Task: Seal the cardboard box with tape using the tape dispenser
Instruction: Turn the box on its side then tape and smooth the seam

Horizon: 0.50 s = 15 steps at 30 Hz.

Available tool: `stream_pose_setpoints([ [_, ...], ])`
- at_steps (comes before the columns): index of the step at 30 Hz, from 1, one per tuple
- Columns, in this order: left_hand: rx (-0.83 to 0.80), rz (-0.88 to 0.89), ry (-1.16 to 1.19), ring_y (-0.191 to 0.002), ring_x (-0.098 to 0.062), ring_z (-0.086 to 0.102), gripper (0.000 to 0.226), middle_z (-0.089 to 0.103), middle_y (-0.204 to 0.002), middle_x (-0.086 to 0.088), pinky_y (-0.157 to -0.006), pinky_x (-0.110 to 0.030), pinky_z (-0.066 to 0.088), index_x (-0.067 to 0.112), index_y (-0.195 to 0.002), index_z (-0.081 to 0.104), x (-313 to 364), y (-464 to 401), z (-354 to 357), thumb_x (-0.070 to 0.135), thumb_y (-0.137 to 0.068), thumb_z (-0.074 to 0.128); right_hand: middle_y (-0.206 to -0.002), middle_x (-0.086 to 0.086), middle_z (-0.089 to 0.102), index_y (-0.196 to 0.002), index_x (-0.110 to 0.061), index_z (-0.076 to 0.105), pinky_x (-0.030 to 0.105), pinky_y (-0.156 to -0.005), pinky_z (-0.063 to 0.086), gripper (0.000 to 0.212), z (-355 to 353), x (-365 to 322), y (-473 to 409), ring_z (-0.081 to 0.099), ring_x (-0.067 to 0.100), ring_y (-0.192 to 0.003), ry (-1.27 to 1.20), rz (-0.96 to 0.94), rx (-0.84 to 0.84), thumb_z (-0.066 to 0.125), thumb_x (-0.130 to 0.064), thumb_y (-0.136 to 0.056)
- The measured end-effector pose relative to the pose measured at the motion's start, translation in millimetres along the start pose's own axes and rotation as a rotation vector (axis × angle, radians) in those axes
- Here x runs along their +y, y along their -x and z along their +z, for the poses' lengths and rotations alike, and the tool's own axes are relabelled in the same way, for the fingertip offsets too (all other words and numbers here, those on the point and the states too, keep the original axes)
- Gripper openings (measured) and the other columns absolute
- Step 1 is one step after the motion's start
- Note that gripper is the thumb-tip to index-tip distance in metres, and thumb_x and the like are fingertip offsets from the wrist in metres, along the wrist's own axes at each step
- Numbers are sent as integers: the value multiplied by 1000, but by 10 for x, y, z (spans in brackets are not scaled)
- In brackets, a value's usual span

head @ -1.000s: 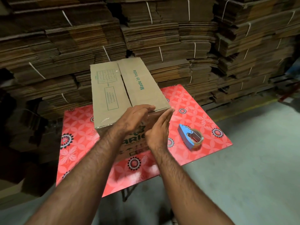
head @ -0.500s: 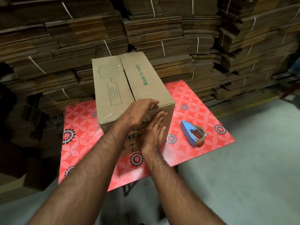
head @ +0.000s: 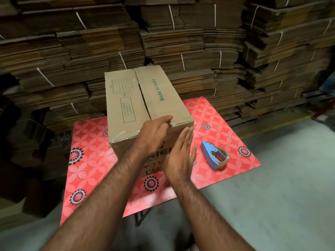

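Head view
Cardboard box [head: 145, 104]: on the red tabletop [head: 90, 160], flaps closed.
Left hand [head: 154, 134]: fingers relaxed on the box's near top edge — unchanged.
Right hand [head: 181, 156]: flat, holding nothing — now lifted off the box's front.
Tape dispenser [head: 214, 156]: right of the box, untouched.
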<state>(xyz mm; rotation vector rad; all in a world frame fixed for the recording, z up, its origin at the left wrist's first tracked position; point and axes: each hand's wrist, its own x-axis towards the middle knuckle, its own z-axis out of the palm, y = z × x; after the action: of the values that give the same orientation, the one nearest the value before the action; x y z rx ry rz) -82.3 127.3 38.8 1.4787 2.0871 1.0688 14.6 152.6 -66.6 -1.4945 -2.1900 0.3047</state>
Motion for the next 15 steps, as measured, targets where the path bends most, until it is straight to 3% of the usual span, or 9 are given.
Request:
stream_pose_setpoints([
  [2,61,92,-213,-127,-29,55,55,60,-136,-16,-112,-38,38,3,-134,58,-159,116,94,21,-85,42,-168,16,10,-160,-1,10,50,-124,12,91,-177,35,-183,6,26,-156,44,-143,125,51,-19,-81],
  [4,103,127,-405,-137,-31,47,64,51,-145,-19,-119,-40,27,0,-138,53,-308,234,156,17,-77,44,-164,16,27,-157,-1,24,54,-123,18,79,-203,15,-381,20,27,-154,97,-323,92,45,-22,-85],
  [7,115,176,-602,-139,-32,44,76,47,-148,-20,-120,-39,18,-2,-140,50,-451,372,194,15,-67,46,-159,17,38,-153,0,34,50,-121,20,67,-121,152,-518,34,30,-148,271,-539,67,42,-18,-90],
  [10,105,193,-700,-141,-30,42,88,44,-152,-17,-121,-40,21,0,-144,45,-504,361,196,4,-59,66,-156,18,42,-151,0,40,47,-119,18,66,-192,487,-668,40,32,-145,353,-592,79,31,-12,-87],
  [15,185,174,-708,-143,-33,38,78,42,-152,-20,-121,-48,24,-4,-143,45,-449,346,335,15,-67,39,-158,21,38,-152,2,36,51,-122,14,73,-238,533,-744,35,33,-148,343,-618,112,56,-12,-83],
])
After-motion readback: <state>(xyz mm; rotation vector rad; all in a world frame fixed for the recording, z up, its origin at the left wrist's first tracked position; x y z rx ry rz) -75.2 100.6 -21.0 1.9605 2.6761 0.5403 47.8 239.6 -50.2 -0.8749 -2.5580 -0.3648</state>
